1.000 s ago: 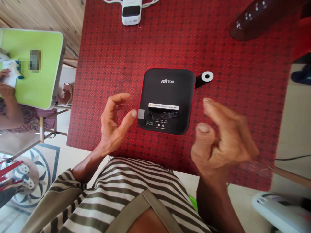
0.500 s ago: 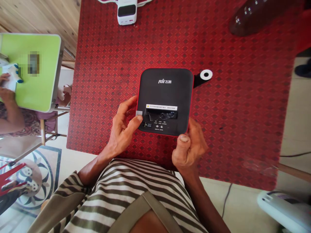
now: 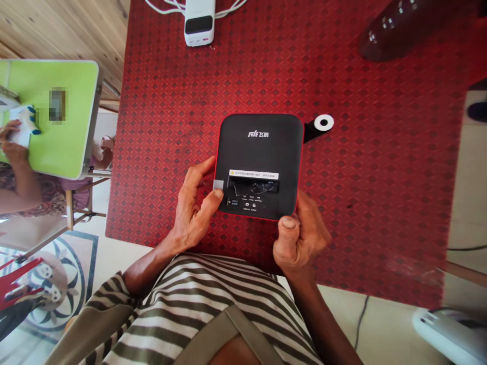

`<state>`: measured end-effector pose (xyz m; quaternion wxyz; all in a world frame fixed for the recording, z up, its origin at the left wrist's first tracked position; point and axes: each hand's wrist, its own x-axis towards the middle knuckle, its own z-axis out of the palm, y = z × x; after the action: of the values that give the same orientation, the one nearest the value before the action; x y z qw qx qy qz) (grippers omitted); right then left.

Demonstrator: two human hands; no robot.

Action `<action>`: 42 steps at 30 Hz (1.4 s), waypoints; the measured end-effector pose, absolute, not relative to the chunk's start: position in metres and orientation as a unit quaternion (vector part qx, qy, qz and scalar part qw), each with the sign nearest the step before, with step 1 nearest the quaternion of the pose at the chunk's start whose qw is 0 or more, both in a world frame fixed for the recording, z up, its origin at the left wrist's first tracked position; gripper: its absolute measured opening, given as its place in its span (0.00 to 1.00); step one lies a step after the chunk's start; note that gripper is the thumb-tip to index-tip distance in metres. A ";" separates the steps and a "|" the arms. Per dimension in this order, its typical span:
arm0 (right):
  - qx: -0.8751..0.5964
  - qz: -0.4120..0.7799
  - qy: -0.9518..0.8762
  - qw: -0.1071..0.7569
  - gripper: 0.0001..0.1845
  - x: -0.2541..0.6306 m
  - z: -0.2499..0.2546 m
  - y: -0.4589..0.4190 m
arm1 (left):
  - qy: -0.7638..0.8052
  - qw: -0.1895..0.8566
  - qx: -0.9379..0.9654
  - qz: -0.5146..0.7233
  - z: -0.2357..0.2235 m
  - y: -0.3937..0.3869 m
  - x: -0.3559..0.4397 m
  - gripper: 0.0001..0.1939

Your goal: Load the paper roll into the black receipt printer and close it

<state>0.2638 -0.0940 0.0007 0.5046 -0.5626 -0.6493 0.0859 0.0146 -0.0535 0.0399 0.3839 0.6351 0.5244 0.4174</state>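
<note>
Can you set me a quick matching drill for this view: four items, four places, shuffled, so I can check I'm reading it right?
Items:
1. left hand
2. right hand
3. white power bank
4. white disc

Places:
A. at the right side of the black printer
B. at the far end of the red cloth, with cables
C. around the printer's near right corner
D. thumb at the grey tab on the printer's left edge

Pairs: 1-D, 2-C, 3-B, 4-A

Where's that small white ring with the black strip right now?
In the head view, the white ring lies on the red mat, its black strip meeting the right edge of the black Feie device, beyond the person's right hand.
</note>
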 end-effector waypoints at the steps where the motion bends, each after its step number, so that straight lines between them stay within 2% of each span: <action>1: -0.560 0.086 -0.649 0.508 0.30 0.264 0.000 -0.094 | 0.522 0.382 0.635 0.421 0.040 -0.053 0.015 0.31; 9: -0.560 0.101 -0.653 0.500 0.30 0.268 -0.001 -0.094 | 0.522 0.380 0.636 0.422 0.040 -0.053 0.016 0.31; 20: -0.566 0.136 -0.640 0.502 0.27 0.267 0.010 -0.095 | 0.538 0.484 0.525 0.448 0.053 -0.053 0.019 0.29; 32: -0.569 0.169 -0.627 0.504 0.28 0.266 0.008 -0.097 | 0.587 0.493 0.442 0.466 0.062 -0.052 0.038 0.27; 42: -0.578 0.170 -0.613 0.511 0.32 0.260 0.000 -0.103 | 0.596 0.497 0.397 0.490 0.060 -0.051 0.050 0.29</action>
<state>0.2601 -0.1027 -0.0003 0.5114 -0.5775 -0.6133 0.1695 0.0496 -0.0505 0.0602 0.4972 0.3970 0.5961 0.4897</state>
